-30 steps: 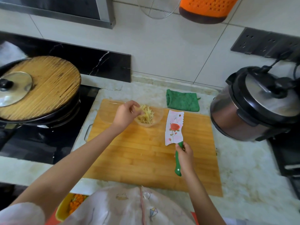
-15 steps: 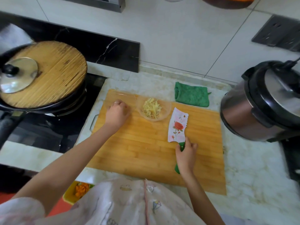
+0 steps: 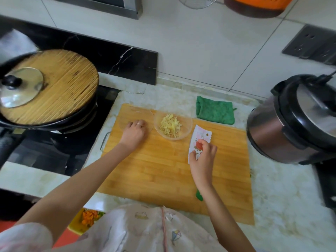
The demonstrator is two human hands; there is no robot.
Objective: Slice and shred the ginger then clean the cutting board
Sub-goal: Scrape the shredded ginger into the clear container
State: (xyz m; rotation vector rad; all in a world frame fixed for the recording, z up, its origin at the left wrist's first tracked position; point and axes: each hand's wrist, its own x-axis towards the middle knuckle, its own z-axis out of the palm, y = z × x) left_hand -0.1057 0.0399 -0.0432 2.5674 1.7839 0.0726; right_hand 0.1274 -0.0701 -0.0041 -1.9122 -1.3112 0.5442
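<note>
Well, I saw the ginger (image 3: 170,125), already shredded, heaped in a clear bowl (image 3: 188,127) at upper centre of the board (image 3: 163,171). The right hand (image 3: 202,158), centre-right, had fingers and thumb curled round the blade of the knife (image 3: 199,135), which lay on the board. The left hand (image 3: 133,133) sat knuckles-up left of the bowl, fingers curled at an empty dish (image 3: 127,115); I couldn't tell whether it gripped anything.

Worn: a pale pink garment (image 3: 145,231) printed with small cartoon motifs, a kite (image 3: 176,235) among them; darker pink strip (image 3: 164,228) down its centre. Left sleeve (image 3: 21,237) short, pale. Thin ring (image 3: 139,124) on left hand (image 3: 133,133).
</note>
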